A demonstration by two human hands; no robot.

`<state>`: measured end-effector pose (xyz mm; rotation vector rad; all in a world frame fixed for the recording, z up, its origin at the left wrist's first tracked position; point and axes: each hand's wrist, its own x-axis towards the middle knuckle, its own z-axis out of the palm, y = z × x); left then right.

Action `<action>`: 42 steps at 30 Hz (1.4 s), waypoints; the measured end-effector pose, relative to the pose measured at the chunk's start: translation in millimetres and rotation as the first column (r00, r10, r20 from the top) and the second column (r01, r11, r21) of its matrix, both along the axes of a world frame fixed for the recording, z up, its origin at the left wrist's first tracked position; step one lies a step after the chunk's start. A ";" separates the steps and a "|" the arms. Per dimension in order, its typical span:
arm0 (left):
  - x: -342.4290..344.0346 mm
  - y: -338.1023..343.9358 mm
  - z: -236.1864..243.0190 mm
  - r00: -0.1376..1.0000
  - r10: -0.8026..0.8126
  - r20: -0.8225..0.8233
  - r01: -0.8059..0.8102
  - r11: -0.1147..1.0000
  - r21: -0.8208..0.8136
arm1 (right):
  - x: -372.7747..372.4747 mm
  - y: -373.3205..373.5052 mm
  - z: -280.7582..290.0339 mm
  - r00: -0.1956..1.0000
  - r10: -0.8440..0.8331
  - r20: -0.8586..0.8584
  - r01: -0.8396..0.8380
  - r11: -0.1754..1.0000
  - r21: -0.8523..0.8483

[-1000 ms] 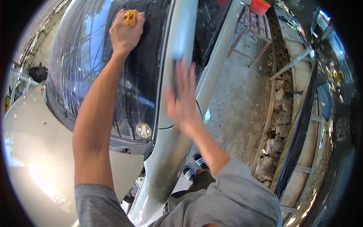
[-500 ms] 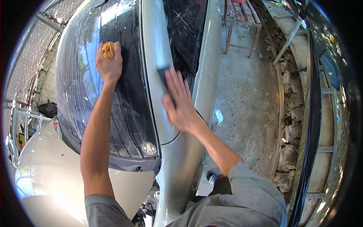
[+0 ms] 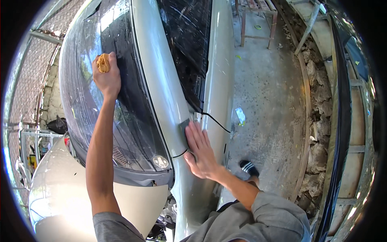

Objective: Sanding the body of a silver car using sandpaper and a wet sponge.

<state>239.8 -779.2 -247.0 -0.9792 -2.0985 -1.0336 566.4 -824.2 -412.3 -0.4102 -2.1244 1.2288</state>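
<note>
Over the dusty, streaked windshield point(image 3: 121, 101) of a pale car, my left hand point(image 3: 107, 78) is closed around a wadded orange-brown cloth point(image 3: 103, 63). My right hand point(image 3: 200, 153) lies flat with its fingers stretched along the silvery pillar point(image 3: 161, 84) beside the glass. Under its palm and fingers it holds a dark grey piece of sandpaper point(image 3: 184, 130) against the paint, mostly covered by the hand. Just beyond the fingertips is the front lower corner of the dark side window point(image 3: 187, 40).
The beige hood point(image 3: 76, 181) curves below the windshield, with an open gap at its right edge. A wooden stand point(image 3: 258, 18) is on the concrete floor point(image 3: 266, 92) at the far right. Rubble point(image 3: 316, 109) lines the floor's edge; a wire fence point(image 3: 34, 68) rises at left.
My right hand has slid down the pillar toward me with the sandpaper beneath it. My left hand still grips the cloth on the windshield. The view has shifted, and a sandaled foot shows more.
</note>
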 end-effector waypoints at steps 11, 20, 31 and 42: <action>-7.0 -7.5 -7.5 0.996 -0.088 -0.035 0.088 0.996 -0.002 | -57.9 62.4 31.7 0.991 -0.057 -0.120 0.064 0.997 0.053; -2.4 -12.8 -9.7 0.998 -0.057 0.018 0.058 0.998 -0.003 | -78.6 78.9 41.5 0.978 -0.092 -0.187 0.102 0.994 0.047; 5.7 2.0 -12.1 0.998 -0.066 0.016 0.066 0.998 0.019 | -118.0 152.0 85.3 0.980 -0.084 -0.181 0.101 0.991 0.090; 7.1 10.1 -16.6 0.998 -0.058 -0.024 0.059 0.997 0.043 | -155.6 202.1 104.5 0.972 -0.098 -0.215 0.119 0.989 0.088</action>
